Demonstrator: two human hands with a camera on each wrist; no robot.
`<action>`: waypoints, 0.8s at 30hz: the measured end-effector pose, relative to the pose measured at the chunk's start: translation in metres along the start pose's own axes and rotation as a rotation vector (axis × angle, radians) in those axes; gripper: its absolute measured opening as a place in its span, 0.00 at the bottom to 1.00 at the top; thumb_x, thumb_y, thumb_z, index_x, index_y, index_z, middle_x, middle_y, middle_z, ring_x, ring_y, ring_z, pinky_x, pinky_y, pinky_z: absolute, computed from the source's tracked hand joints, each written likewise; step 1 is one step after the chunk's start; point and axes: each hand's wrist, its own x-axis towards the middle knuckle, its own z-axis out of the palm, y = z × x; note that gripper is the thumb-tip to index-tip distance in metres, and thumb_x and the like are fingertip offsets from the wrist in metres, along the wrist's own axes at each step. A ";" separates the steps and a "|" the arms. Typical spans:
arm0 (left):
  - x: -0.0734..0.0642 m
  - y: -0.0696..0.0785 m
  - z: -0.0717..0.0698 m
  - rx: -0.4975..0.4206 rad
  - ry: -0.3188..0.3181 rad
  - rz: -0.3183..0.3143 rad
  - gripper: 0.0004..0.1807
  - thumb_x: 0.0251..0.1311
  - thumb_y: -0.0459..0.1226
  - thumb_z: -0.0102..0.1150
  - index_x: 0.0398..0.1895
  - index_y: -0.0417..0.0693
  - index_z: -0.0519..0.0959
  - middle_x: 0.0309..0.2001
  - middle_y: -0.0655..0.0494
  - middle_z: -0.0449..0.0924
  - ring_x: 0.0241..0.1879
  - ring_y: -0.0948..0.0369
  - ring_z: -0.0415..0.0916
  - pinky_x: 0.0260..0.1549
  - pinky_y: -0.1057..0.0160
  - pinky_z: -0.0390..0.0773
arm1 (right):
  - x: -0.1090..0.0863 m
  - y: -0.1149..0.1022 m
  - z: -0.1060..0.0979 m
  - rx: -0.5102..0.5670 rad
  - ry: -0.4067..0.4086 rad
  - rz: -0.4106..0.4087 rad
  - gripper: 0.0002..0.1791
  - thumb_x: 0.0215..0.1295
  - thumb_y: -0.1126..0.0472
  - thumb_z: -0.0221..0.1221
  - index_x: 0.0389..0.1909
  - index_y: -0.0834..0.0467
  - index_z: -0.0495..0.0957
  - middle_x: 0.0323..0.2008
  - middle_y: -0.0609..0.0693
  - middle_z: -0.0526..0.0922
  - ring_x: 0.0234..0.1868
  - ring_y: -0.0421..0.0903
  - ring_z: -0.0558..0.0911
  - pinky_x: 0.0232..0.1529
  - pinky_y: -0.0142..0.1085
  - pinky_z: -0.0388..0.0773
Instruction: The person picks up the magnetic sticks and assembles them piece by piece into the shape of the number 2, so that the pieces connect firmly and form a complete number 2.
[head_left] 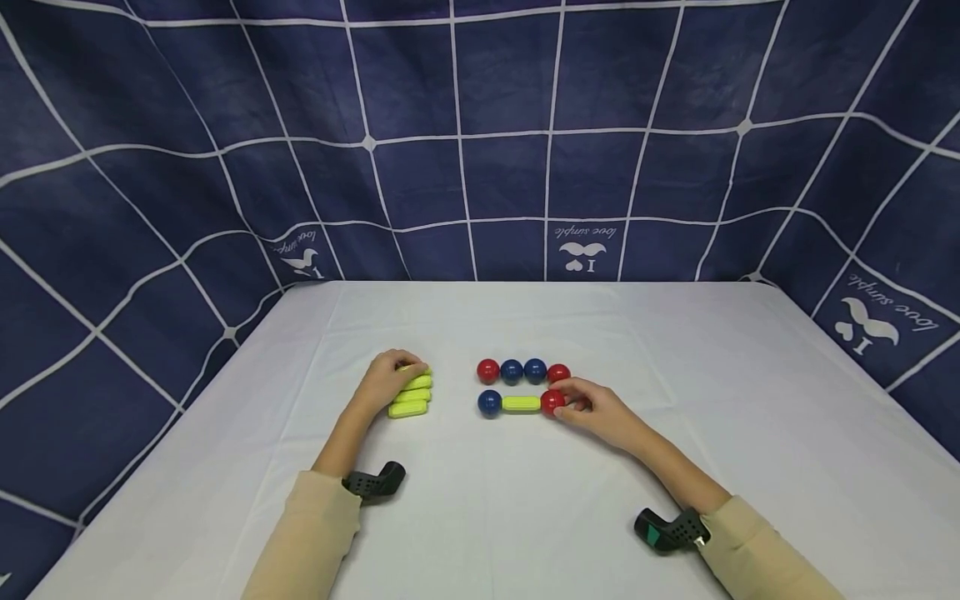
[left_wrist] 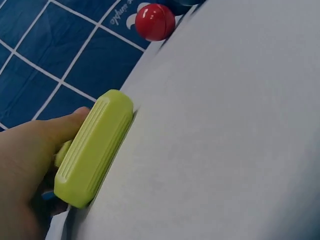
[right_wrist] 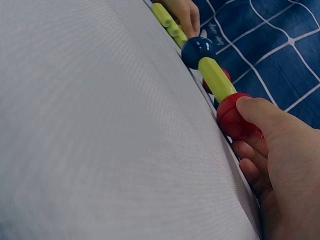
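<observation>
My right hand (head_left: 607, 414) grips a red ball (head_left: 552, 403) between thumb and fingers. That ball sits at the right end of a yellow-green ribbed rod (head_left: 521, 404), and a blue ball (head_left: 490, 404) is at the rod's left end. On the left, several more yellow-green rods (head_left: 408, 409) lie side by side in a column. My left hand (head_left: 386, 380) curls over the far end of this column, pinching the farthest rod. In the left wrist view the nearest rod (left_wrist: 94, 150) hides part of the fingers.
Behind the joined piece, a row of balls runs across the white table (head_left: 480, 517): a red ball (head_left: 487, 371), a blue ball (head_left: 512, 372), another blue ball (head_left: 536, 371) and a red ball (head_left: 558, 373). A dark blue checked cloth (head_left: 495, 175) hangs behind and at both sides.
</observation>
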 end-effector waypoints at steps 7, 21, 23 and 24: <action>-0.002 0.032 0.000 -0.125 0.095 -0.078 0.20 0.59 0.50 0.54 0.44 0.44 0.79 0.42 0.48 0.78 0.40 0.55 0.71 0.38 0.62 0.69 | 0.000 0.000 -0.001 -0.006 -0.003 -0.002 0.23 0.58 0.54 0.60 0.54 0.56 0.72 0.43 0.54 0.79 0.37 0.44 0.72 0.37 0.30 0.71; -0.028 0.108 0.033 -0.366 -0.268 -0.154 0.18 0.56 0.44 0.58 0.44 0.40 0.79 0.18 0.55 0.74 0.11 0.66 0.68 0.15 0.69 0.70 | 0.001 0.001 -0.001 -0.033 -0.010 -0.014 0.21 0.59 0.52 0.58 0.54 0.50 0.73 0.44 0.51 0.79 0.40 0.44 0.73 0.41 0.31 0.72; -0.035 0.117 0.040 -0.369 -0.350 -0.143 0.16 0.55 0.44 0.59 0.41 0.41 0.80 0.13 0.56 0.72 0.09 0.66 0.67 0.13 0.70 0.68 | 0.001 0.002 -0.001 -0.036 -0.009 -0.033 0.21 0.61 0.52 0.57 0.54 0.52 0.73 0.45 0.52 0.79 0.40 0.44 0.73 0.40 0.31 0.72; -0.038 0.120 0.043 -0.373 -0.389 -0.136 0.16 0.55 0.44 0.59 0.39 0.41 0.81 0.11 0.56 0.71 0.08 0.66 0.66 0.13 0.70 0.67 | 0.001 0.003 -0.001 -0.035 -0.007 -0.044 0.20 0.61 0.53 0.56 0.54 0.52 0.73 0.46 0.52 0.78 0.40 0.44 0.73 0.40 0.31 0.72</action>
